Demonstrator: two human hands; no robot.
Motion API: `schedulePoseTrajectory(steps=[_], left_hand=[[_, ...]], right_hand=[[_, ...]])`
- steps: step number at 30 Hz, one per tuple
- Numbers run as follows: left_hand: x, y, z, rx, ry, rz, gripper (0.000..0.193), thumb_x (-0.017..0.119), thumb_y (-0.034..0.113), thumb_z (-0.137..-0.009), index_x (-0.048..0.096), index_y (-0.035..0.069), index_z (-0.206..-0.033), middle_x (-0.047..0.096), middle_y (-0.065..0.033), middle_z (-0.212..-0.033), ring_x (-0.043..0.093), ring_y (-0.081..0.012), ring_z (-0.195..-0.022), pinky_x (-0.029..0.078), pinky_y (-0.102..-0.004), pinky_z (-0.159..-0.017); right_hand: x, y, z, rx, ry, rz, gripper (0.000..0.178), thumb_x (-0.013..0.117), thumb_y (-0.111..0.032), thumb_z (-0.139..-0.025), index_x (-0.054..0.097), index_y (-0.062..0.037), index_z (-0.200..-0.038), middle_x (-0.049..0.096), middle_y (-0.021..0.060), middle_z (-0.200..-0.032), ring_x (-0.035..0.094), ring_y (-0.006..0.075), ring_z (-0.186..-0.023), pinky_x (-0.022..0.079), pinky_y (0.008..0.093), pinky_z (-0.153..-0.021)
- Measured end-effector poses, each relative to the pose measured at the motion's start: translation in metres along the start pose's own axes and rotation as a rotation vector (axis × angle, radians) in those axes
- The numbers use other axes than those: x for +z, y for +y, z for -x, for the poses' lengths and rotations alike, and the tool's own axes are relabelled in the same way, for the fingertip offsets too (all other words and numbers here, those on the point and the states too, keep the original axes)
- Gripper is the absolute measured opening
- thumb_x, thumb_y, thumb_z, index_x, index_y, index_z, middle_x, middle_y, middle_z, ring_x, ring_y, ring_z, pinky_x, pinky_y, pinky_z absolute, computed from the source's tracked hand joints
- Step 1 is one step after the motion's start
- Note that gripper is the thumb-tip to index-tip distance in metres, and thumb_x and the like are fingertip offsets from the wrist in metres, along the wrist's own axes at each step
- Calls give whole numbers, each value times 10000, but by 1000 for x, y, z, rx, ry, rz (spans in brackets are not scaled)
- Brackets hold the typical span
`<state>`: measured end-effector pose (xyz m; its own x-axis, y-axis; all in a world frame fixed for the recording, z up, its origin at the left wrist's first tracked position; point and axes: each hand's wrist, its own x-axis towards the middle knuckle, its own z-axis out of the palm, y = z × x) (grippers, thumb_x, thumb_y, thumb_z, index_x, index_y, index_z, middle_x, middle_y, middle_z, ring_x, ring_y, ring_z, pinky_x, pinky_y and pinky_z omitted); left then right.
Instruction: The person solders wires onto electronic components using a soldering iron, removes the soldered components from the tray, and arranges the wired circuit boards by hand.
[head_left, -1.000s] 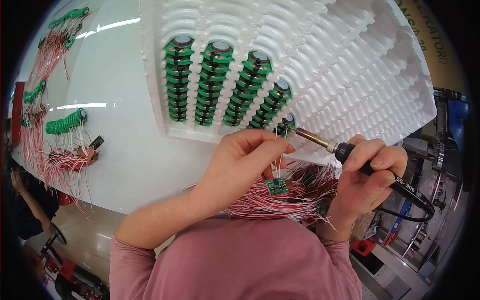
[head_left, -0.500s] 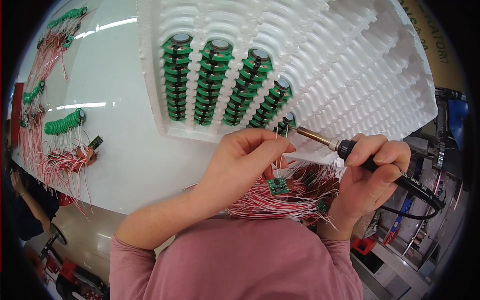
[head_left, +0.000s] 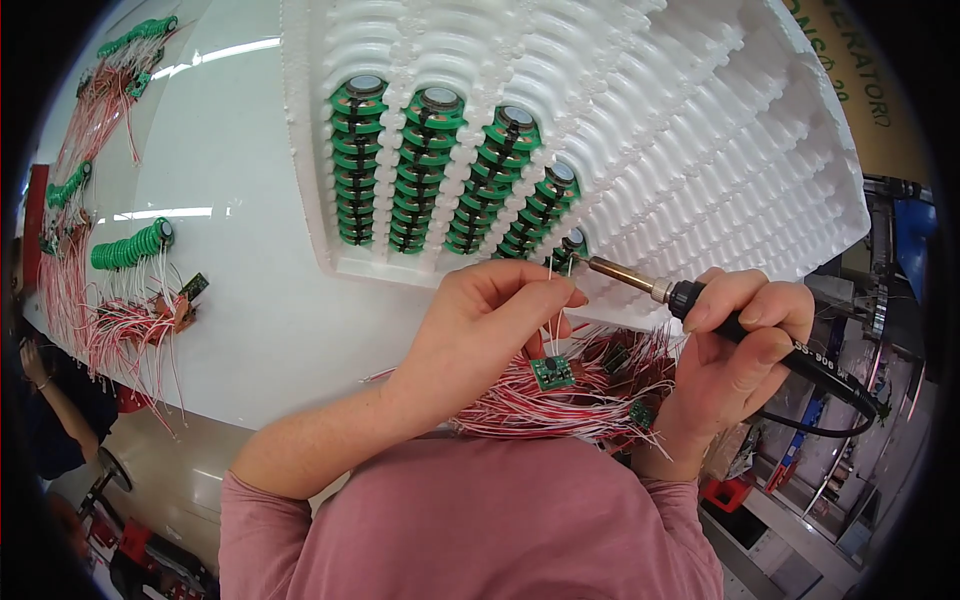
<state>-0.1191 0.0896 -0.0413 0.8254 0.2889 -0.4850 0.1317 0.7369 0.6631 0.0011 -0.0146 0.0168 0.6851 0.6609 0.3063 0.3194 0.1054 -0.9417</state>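
Left hand (head_left: 495, 312) pinches white wires (head_left: 558, 333); right hand (head_left: 748, 345) grips a white-lettered soldering iron (head_left: 628, 278); brown box (head_left: 885, 150) bears green print (head_left: 869, 82).

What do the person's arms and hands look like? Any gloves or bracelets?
The sleeves are plain dusty pink, matching the shirt, and end around the elbows, leaving the forearms bare. Neither the left hand nor the right hand wears a glove, and I see no rings, bracelets or watch.
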Motion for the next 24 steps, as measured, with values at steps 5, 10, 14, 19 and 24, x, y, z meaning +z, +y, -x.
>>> schedulePoseTrajectory(steps=[5,10,14,19,24], left_hand=[[1,-1,0,17,7,-10,225,512,189,-816,599,-17,-845,561,-34,-667,483,-59,-567,375,-191,-528],[0,1,0,-2,3,-4,232,517,195,-812,600,-19,-846,567,-39,-676,483,-60,-565,376,-189,-529],[0,0,1,-8,2,11,233,519,197,-811,601,-18,-847,572,-43,-683,484,-60,-565,377,-190,-530],[0,1,0,-4,5,6,231,518,198,-811,602,-15,-843,574,-41,-682,492,-61,-569,380,-195,-531],[-1,1,0,0,6,-6,231,516,199,-813,601,-14,-840,575,-38,-681,494,-61,-570,379,-194,-530]], right_hand=[[1,1,0,-10,8,1,406,516,-431,-800,354,-61,-832,506,118,-622,493,150,-534,416,241,-523],[-1,0,-1,-25,15,19,406,512,-435,-801,355,-61,-835,510,115,-618,490,144,-527,406,231,-510],[0,0,-1,-29,9,12,407,516,-435,-800,357,-61,-834,510,116,-615,490,143,-525,405,230,-506],[1,3,-1,-38,15,-3,405,522,-429,-798,358,-61,-826,509,116,-614,491,146,-526,409,234,-508],[1,1,-1,-19,9,-6,409,531,-429,-793,358,-60,-820,507,115,-613,494,149,-526,415,240,-510]])
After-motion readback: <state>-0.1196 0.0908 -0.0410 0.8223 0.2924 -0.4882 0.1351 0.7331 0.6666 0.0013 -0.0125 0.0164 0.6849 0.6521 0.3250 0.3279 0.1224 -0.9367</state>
